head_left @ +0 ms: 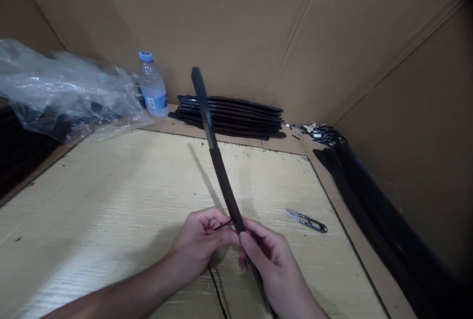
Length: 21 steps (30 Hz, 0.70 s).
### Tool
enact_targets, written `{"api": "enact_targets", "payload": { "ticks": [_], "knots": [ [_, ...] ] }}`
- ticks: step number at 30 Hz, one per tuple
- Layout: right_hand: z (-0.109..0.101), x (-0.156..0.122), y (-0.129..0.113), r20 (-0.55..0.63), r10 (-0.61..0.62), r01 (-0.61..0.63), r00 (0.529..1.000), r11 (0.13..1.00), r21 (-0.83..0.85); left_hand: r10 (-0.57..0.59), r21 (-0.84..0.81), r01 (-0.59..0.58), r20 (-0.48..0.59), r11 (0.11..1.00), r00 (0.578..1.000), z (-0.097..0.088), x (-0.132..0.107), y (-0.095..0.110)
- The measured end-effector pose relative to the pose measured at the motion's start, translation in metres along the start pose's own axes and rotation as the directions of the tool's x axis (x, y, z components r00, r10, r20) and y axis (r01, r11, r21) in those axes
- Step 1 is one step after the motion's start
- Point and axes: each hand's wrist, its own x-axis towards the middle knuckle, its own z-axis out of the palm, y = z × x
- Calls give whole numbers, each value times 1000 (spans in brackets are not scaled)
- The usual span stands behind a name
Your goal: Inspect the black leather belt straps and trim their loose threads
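Note:
A long, slightly curved dark strip (224, 181) rises from my hands, its upper part bare and glossy, its lower part wrapped in dark brown cord. My right hand (268, 255) is closed around the lower part, thumb on the front face. Pinched in my left hand (207, 235) is a thin dark cord (215, 287), running to the strip and hanging down toward the bottom edge. The left fingertips touch the strip's side. Thread snips (307, 221) lie on the board to the right of my hands.
A pale wooden board (140, 186) covers the table. Behind it are a stack of dark strips (240, 117) and a water bottle (152, 85). Clear plastic film (74, 87) lies at left. Long black pieces (354, 195) line the right side, near a cord tangle (327, 135). Cardboard walls (221, 23) enclose the table.

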Motion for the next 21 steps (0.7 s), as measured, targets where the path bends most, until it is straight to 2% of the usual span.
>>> {"api": "enact_targets", "payload": {
  "ticks": [2,6,10,13,16,21],
  "knots": [
    [1,-1,0,-6,-12,12,1000,1000,-16,3,34,-2,-25,999,1000,0,0,1],
    [1,-1,-1,4,-19,19,1000,999,-36,0,91,1,-11,996,1000,-3,-1,-1],
    [-1,0,4,25,28,-30,999,997,73,2,129,8,-76,992,997,-7,-3,-7],
    [0,-2,7,19,43,-45,999,991,124,-37,114,45,-69,992,997,-7,-5,-10],
    [-1,-4,6,28,-15,11,999,990,138,-28,98,35,-76,995,997,-5,-7,-8],
    [-5,-3,-1,56,-78,70,995,989,127,49,188,-18,-164,982,985,-5,-5,-4]
  ]
}}
